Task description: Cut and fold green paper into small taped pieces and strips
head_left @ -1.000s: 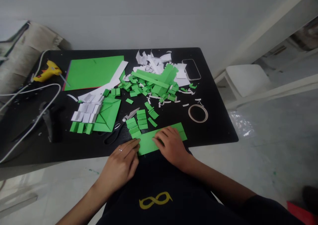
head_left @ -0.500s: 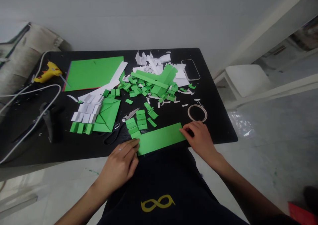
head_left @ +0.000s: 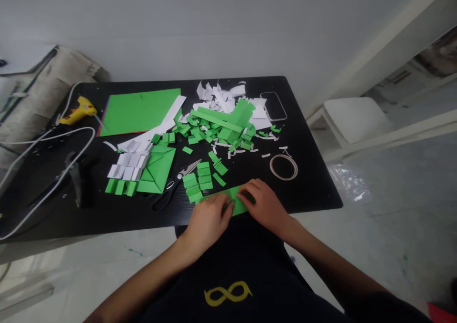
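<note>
A strip of green paper (head_left: 240,208) lies at the table's front edge, partly hidden under both hands. My left hand (head_left: 209,220) rests on its left part, fingers bent and pressed on the paper close to its middle. With thumb and fingers pinched, my right hand (head_left: 266,206) grips the strip just right of the left fingertips. Beyond the left hand stand small folded green paper pieces (head_left: 204,175), beside black-handled scissors (head_left: 181,175) with partly spread blades. A white and green folded-paper assembly (head_left: 129,163) sits farther left on a creased green sheet (head_left: 157,171).
Green and white paper scraps (head_left: 224,123) are heaped at the back centre. A tape ring (head_left: 283,167) and a phone-shaped outline (head_left: 274,106) are at right. At left are green sheets (head_left: 143,111), a yellow glue gun (head_left: 82,111), its white cable (head_left: 89,142) and a dark tool (head_left: 75,178).
My right hand has moved left from the strip's right end, bringing paper toward the middle. My left hand has shifted right along the strip. Less of the strip shows, and the view has shifted slightly.
</note>
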`<state>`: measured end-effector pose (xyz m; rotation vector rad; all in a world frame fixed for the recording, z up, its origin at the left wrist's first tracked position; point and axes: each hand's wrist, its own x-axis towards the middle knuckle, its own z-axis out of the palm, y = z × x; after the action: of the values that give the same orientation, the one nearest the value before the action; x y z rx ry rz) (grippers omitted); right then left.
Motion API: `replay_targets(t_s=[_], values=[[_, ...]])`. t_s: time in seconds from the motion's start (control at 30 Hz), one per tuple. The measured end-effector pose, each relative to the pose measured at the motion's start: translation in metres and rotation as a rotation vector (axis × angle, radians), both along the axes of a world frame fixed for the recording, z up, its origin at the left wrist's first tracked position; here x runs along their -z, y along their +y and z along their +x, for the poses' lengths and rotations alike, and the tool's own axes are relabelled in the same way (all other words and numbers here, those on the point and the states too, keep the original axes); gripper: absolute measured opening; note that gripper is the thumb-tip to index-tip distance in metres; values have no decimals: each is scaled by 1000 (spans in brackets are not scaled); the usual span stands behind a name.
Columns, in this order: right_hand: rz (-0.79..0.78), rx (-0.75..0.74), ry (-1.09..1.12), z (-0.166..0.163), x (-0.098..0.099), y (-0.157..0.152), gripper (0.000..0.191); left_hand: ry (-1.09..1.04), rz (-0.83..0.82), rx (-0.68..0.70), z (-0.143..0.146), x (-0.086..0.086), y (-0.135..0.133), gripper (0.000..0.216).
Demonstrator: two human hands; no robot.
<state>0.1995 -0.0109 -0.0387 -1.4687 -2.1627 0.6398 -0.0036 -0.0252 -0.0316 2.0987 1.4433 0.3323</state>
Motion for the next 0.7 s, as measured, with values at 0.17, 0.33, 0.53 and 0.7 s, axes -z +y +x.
replay_targets(t_s=[0.17, 0.33, 0.53, 0.7], values=[[-77, 7, -4, 3, -4, 3, 14, 131, -279, -11, 17, -11, 29, 22], [-102, 3, -4, 2, -8, 4, 14, 131, -391, 13, 3, -21, 40, 24], [-139, 5, 14, 2, -8, 4, 14, 92, -553, -42, -23, -26, 33, 28], [-159, 15, 34, 2, -8, 5, 14, 68, -612, -100, -48, -27, 23, 33]])
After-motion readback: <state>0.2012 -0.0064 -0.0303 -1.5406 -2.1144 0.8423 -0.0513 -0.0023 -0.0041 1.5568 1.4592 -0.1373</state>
